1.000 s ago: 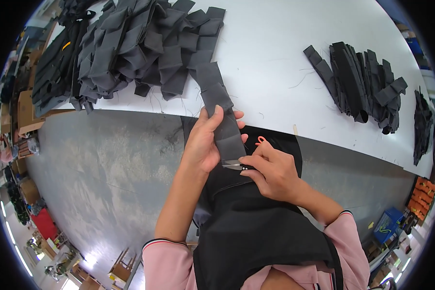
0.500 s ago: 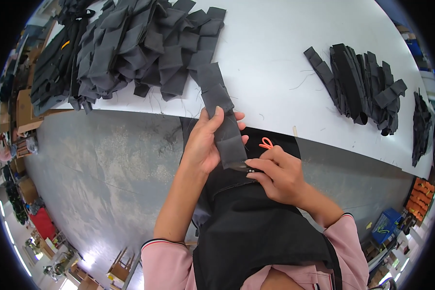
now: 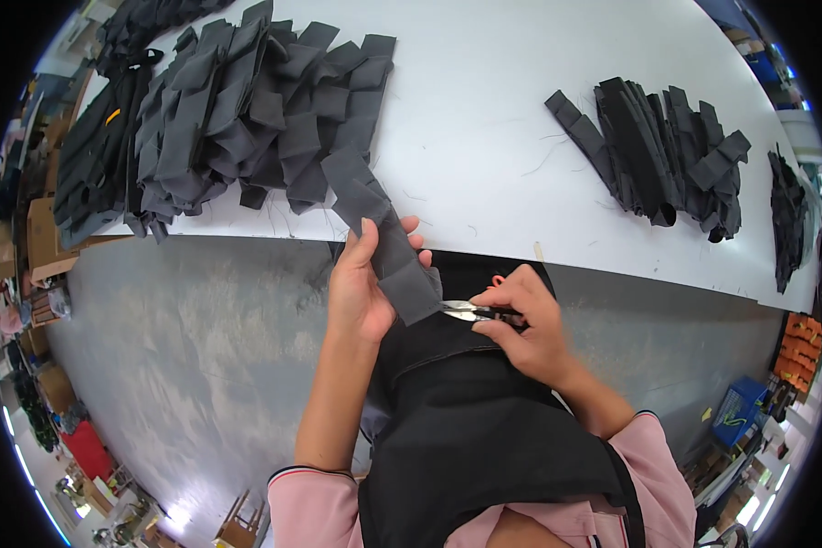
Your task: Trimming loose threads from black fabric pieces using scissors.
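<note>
1. My left hand [image 3: 358,297] has its fingers closed round the dark grey fabric strip [image 3: 395,251], thumb on top, the other fingertips showing past its far side.
2. The strip slants in front of me, its lower end over my black apron [image 3: 484,429], its upper end overlapping the white bench [image 3: 466,119] (whether it rests there, I can't tell).
3. My right hand [image 3: 534,324] pinches the thread snips [image 3: 461,309], fingers narrow on them, tips at the strip's lower right edge, blades looking slightly parted.
4. I judge this step to be trimming stray thread at that edge.
5. The next move seems to call for a steady strip and a small squeeze, catching thread but sparing cloth.
6. A pile of grey strips [image 3: 183,119] lies on the bench, leftward.
</note>
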